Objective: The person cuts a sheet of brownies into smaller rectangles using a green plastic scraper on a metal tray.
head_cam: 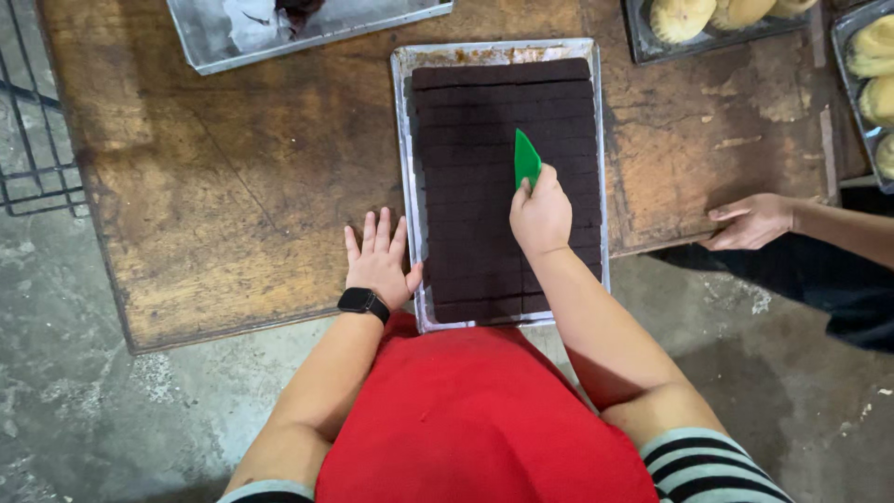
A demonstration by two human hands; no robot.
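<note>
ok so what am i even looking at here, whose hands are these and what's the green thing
This is one picture from a camera worn on a person's head, looking straight down at their own arms and red apron. There is no machine, only bare hands. The left hand, with a black watch at the wrist, lies flat on the wooden table, against the edge of a metal tray. The tray holds a dark brown slab already scored into bars. The right hand holds a green scraper with its edge on the slab. The hand at the far right belongs to another person. More trays sit along the top, some with pale buns.
</note>
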